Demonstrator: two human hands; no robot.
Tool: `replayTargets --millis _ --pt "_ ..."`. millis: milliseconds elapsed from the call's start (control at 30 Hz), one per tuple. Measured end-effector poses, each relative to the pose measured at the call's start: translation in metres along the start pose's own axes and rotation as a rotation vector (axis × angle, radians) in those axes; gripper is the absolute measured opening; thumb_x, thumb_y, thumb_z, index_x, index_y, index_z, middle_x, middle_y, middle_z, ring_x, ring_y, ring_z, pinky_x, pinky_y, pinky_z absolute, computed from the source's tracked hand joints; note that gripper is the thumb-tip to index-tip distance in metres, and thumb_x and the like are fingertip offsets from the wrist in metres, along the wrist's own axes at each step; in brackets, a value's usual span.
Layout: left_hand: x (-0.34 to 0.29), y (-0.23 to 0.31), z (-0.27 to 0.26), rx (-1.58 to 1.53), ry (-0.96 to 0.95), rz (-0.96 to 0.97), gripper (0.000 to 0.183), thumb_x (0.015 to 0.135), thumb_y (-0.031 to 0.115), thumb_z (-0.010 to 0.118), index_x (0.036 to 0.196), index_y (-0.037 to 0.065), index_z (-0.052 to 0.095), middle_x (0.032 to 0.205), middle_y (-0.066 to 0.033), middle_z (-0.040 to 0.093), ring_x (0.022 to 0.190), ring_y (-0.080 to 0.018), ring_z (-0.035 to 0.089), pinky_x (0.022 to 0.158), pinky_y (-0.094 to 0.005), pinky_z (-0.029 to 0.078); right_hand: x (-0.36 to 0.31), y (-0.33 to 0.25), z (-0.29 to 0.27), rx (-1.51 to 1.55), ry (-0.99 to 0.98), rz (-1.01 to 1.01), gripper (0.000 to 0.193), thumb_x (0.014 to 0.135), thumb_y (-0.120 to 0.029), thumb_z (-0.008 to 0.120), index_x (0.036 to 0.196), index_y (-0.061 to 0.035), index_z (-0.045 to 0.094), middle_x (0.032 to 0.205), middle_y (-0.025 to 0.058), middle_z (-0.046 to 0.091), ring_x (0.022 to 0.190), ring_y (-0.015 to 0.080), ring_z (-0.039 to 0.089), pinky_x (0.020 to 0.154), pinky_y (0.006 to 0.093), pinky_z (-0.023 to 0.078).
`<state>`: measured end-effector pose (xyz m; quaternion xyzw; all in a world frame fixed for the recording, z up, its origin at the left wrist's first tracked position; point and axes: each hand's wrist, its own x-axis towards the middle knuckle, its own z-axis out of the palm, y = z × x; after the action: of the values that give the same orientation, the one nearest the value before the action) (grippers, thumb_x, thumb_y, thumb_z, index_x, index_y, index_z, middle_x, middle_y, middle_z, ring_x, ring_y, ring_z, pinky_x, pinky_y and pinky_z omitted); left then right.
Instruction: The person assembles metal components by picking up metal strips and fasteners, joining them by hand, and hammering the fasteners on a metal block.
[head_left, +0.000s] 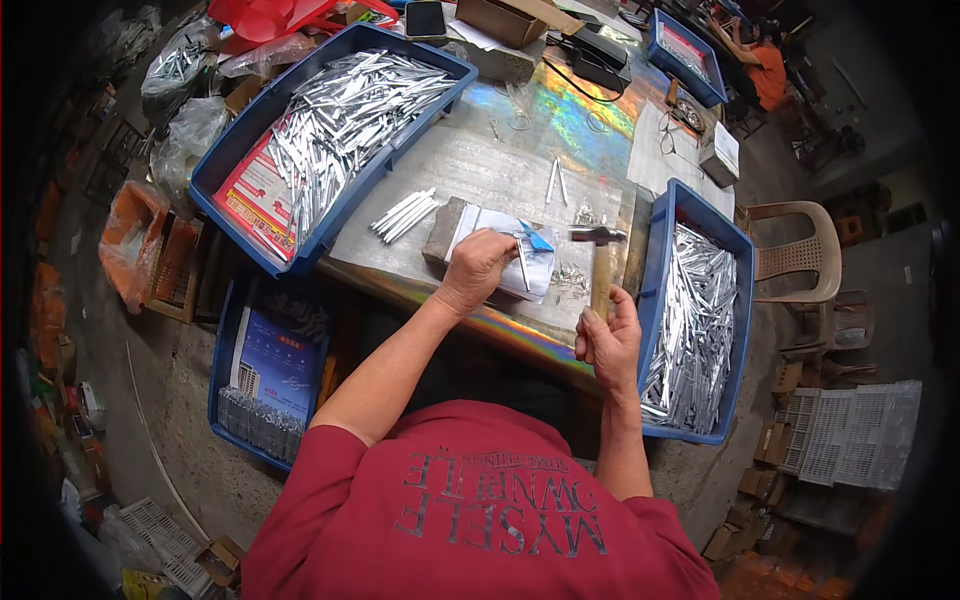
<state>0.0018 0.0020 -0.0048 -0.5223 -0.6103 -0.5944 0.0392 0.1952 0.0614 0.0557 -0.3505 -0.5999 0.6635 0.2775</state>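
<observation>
My left hand (480,268) pinches a thin silver metal rod (522,265) upright over white paper on a block (443,232) at the table's near edge. A scrap of blue sheet (536,238) lies beside the fingers. My right hand (612,340) is closed around the wooden handle of a hammer (601,280). The hammer's head is raised to the right of the block. Small metal pieces (570,278) lie scattered between block and hammer. Left of the block rests a row of silver rods (405,215); two more rods (556,184) lie farther back.
Blue bins of silver rods flank me: a left bin (318,240) and a right bin (660,250). Below the left one sits another blue bin (222,375). A phone (425,19) and boxes occupy the back. Plastic chairs (797,262) stand right. A person in orange (768,75) sits far off.
</observation>
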Motion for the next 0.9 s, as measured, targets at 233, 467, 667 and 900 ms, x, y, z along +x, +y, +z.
replayTargets --millis 233,467,667,900 --pt "0.000 0.001 0.001 0.024 -0.027 -0.013 0.008 0.064 -0.001 0.059 0.070 0.002 0.054 0.064 -0.0094 0.055 0.060 -0.0252 0.054 0.055 -0.0307 0.042 0.002 -0.030 0.013 -0.797 -0.207 -0.437 0.045 0.075 -0.001 0.053 0.117 -0.0029 0.040 0.083 0.0158 0.056 0.072 0.0234 0.056 0.062 0.0276 0.043" --pt "-0.001 0.000 0.000 -0.011 0.023 0.013 0.008 0.065 -0.001 0.058 0.070 0.002 0.054 0.064 -0.0101 0.054 0.060 -0.0263 0.053 0.055 -0.0311 0.042 -0.020 -0.081 0.024 -0.562 0.065 -0.573 0.040 0.076 0.003 0.051 0.114 0.0046 0.042 0.101 0.0184 0.054 0.090 0.0235 0.055 0.077 0.0280 0.042" --pt "0.003 -0.003 0.007 0.048 0.019 0.045 0.011 0.063 -0.001 0.059 0.071 0.003 0.053 0.065 -0.0101 0.053 0.060 -0.0268 0.051 0.055 -0.0328 0.041 0.003 -0.044 0.012 -1.008 -0.195 -0.545 0.040 0.073 0.000 0.054 0.112 -0.0013 0.046 0.080 0.0209 0.055 0.071 0.0284 0.057 0.062 0.0326 0.044" --pt "-0.001 0.001 0.001 0.002 0.018 0.018 0.011 0.062 -0.003 0.059 0.070 0.003 0.053 0.064 -0.0097 0.053 0.060 -0.0262 0.052 0.054 -0.0321 0.041 -0.021 -0.098 0.028 -0.585 0.074 -0.696 0.042 0.073 0.005 0.052 0.114 0.0062 0.041 0.101 0.0208 0.053 0.089 0.0275 0.056 0.077 0.0287 0.042"
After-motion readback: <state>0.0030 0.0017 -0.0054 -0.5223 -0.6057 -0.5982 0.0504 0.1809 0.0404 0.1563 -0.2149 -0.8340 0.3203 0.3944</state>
